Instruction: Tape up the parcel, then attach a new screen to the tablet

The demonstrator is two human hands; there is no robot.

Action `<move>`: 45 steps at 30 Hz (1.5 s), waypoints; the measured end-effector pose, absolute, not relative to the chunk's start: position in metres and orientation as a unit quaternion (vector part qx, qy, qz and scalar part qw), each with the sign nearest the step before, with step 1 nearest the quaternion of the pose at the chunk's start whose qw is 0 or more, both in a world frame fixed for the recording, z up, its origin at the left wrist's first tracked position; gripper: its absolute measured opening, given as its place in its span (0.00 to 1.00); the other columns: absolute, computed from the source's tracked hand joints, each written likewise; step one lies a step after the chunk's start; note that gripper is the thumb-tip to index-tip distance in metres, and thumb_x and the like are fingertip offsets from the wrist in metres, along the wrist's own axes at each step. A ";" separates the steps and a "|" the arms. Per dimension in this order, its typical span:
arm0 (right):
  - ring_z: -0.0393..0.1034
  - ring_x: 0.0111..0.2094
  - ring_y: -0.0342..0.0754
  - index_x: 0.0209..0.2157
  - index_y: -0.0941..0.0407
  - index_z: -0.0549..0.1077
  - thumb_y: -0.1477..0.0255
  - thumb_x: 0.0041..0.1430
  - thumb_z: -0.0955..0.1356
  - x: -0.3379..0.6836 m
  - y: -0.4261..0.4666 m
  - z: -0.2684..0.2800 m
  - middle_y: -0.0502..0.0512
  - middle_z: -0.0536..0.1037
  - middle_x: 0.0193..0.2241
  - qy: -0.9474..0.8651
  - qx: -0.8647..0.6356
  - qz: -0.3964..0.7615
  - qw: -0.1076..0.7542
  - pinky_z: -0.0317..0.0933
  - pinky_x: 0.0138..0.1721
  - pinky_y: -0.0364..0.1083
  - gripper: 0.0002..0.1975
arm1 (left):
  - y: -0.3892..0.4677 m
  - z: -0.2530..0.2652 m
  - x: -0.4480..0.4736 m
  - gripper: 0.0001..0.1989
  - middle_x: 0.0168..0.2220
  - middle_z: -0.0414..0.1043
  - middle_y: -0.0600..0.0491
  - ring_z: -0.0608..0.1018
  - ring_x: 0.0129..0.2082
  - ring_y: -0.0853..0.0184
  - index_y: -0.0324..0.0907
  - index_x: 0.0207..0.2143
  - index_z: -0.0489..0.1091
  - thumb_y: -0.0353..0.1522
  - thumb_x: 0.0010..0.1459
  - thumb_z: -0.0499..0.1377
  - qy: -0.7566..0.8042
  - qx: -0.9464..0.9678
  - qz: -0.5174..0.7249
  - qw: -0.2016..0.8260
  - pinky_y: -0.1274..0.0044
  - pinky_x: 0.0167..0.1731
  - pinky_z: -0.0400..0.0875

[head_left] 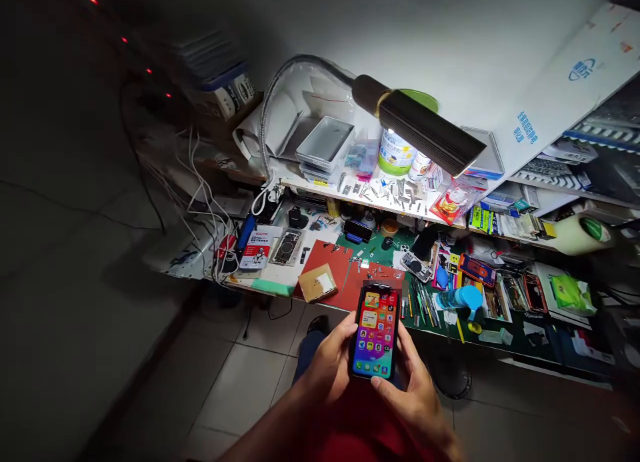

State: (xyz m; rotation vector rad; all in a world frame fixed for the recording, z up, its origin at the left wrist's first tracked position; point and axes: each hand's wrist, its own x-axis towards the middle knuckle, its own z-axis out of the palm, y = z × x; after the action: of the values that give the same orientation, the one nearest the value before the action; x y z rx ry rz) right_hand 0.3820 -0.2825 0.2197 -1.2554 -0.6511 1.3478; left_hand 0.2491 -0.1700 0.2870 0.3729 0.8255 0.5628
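Observation:
A lit smartphone (pixel 374 334) with a colourful home screen full of app icons is held upright before my body, near the bench's front edge. My left hand (pixel 336 352) grips its left side, thumb along the edge. Around the right side wraps my right hand (pixel 413 375), its thumb at the lower edge of the screen. The fingers behind the phone are hidden. Just beyond it lies a red work mat (pixel 333 255) with small parts on it, and a brown cardboard box (pixel 313 285) sits at the mat's front left.
A black lamp (pixel 425 125) on a bendy neck hangs over the shelf. To the right stand a blue-lidded bottle (pixel 457 299), screwdrivers and tweezers (pixel 424 303). An opened phone body (pixel 287 246) lies left, near tangled white cables (pixel 200 182). A tape roll (pixel 590 232) sits far right.

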 end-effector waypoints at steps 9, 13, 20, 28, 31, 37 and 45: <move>0.69 0.66 0.59 0.74 0.47 0.59 0.58 0.61 0.77 0.371 -0.264 0.231 0.60 0.69 0.70 -0.210 -0.522 0.559 0.609 0.68 0.65 0.55 0.45 | -0.146 0.290 0.252 0.20 0.50 0.83 0.44 0.81 0.54 0.49 0.40 0.55 0.76 0.38 0.64 0.61 0.388 0.232 0.225 0.863 0.62 0.55 0.72; 0.69 0.67 0.58 0.73 0.47 0.60 0.58 0.61 0.77 0.366 -0.259 0.228 0.60 0.69 0.70 -0.186 -0.526 0.543 0.628 0.68 0.65 0.55 0.43 | -0.135 0.295 0.253 0.21 0.51 0.83 0.44 0.80 0.55 0.50 0.40 0.55 0.76 0.39 0.63 0.62 0.382 0.233 0.209 0.869 0.63 0.56 0.72; 0.70 0.66 0.60 0.74 0.49 0.58 0.59 0.58 0.79 0.372 -0.262 0.224 0.63 0.68 0.70 -0.184 -0.534 0.546 0.619 0.69 0.64 0.56 0.49 | -0.132 0.301 0.262 0.21 0.50 0.83 0.45 0.80 0.55 0.50 0.41 0.54 0.77 0.39 0.61 0.63 0.388 0.239 0.204 0.867 0.64 0.55 0.71; 0.67 0.69 0.60 0.74 0.48 0.57 0.59 0.60 0.78 0.381 -0.265 0.220 0.63 0.67 0.71 -0.186 -0.525 0.547 0.625 0.68 0.65 0.56 0.47 | -0.133 0.301 0.271 0.21 0.50 0.83 0.45 0.81 0.54 0.50 0.41 0.55 0.76 0.39 0.61 0.63 0.388 0.236 0.195 0.870 0.65 0.54 0.72; 0.68 0.68 0.59 0.74 0.48 0.58 0.58 0.62 0.77 0.384 -0.264 0.221 0.63 0.69 0.70 -0.188 -0.526 0.541 0.629 0.67 0.66 0.56 0.45 | -0.132 0.300 0.274 0.22 0.51 0.83 0.44 0.80 0.54 0.50 0.40 0.55 0.76 0.39 0.61 0.63 0.385 0.233 0.194 0.872 0.64 0.55 0.71; 0.70 0.66 0.59 0.73 0.49 0.58 0.56 0.61 0.78 0.386 -0.261 0.221 0.62 0.69 0.70 -0.174 -0.535 0.542 0.624 0.68 0.66 0.55 0.46 | -0.129 0.301 0.277 0.21 0.50 0.83 0.44 0.80 0.54 0.51 0.40 0.54 0.76 0.39 0.61 0.63 0.382 0.243 0.192 0.871 0.65 0.54 0.71; 0.66 0.69 0.59 0.74 0.47 0.57 0.57 0.61 0.78 0.392 -0.265 0.213 0.61 0.67 0.71 -0.186 -0.526 0.544 0.627 0.65 0.67 0.57 0.46 | -0.127 0.296 0.280 0.20 0.48 0.83 0.45 0.79 0.54 0.50 0.40 0.52 0.76 0.38 0.60 0.64 0.386 0.233 0.196 0.871 0.64 0.54 0.71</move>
State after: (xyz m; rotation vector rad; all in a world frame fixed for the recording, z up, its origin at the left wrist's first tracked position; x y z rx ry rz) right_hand 0.3918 -0.2648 0.2129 -1.2067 -0.4270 1.2466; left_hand 0.2797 -0.1275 0.2964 0.4866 0.8061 0.4101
